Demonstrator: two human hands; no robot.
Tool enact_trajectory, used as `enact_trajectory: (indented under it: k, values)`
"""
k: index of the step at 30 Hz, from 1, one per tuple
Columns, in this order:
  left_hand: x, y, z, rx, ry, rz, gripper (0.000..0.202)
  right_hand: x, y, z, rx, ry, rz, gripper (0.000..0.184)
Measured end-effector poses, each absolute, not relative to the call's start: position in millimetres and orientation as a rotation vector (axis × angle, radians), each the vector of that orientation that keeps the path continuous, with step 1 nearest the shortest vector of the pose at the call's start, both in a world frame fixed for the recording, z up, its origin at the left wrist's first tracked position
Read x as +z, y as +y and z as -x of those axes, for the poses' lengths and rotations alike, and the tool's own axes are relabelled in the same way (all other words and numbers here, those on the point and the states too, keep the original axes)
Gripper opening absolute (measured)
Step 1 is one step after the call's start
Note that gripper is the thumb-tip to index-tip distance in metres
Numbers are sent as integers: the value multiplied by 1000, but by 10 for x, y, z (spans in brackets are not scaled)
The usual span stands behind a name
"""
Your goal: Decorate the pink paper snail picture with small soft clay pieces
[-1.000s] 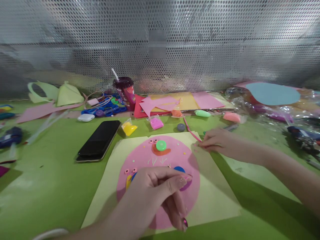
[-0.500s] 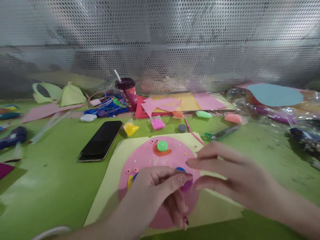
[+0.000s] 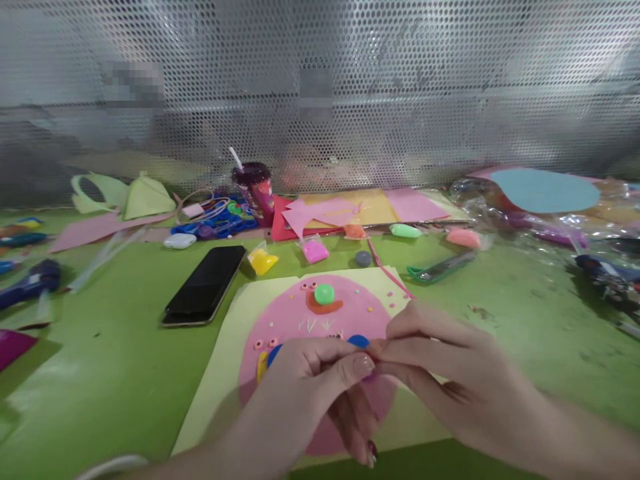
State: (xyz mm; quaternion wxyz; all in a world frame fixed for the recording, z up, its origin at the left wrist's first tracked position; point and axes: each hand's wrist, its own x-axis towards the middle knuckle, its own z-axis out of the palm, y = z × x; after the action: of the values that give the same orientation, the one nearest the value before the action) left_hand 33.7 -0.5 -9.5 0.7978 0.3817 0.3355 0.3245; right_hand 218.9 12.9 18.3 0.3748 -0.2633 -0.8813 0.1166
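The left hand (image 3: 310, 380) is over the lower middle of the pink disc (image 3: 360, 317), thumb and forefinger pinched together, the other fingers curled loosely below. The right hand (image 3: 450, 373) reaches in from the disc's right side, its fingertips bunched against the left's; the overlap hides whether they are fully together. Any small piece between the two is hidden, so I cannot tell what either hand holds.

Fine work at the fingertips like this calls, I judge, for light pressure: let the left pinch stay steady and the right make only small movements, so that a soft piece would not flatten. Both hands are best held a little clear of the disc, since the raised shapes could smear or lift under a knuckle.

The disc lies on a pale yellow sheet (image 3: 215, 393) on the green bench (image 3: 120, 373). Near its top is a green coil (image 3: 325, 294) on an orange strip (image 3: 336, 307); a blue coil (image 3: 359, 341) shows just behind the fingertips. A thin pink strip (image 3: 384, 269) runs beyond the disc's upper right toward the right hand. Past its top edge sit a grey lump (image 3: 363, 258) and a magenta packet (image 3: 315, 250); to its left lies a phone (image 3: 205, 287).
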Motion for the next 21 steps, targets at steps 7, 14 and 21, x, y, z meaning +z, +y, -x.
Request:
enact_trajectory:
  k: [7,14,21]
  values:
    - [-13,-14,-334,682,792,-828,22,200,195,-2185,253,-2228,713,15]
    - [-37,-7,-337,677,791,-820,22,168,176,-2189,265,-2237,708,20]
    - [-54,-1,-340,701,766,-784,23,164,167,-2204,243,-2279,710,13]
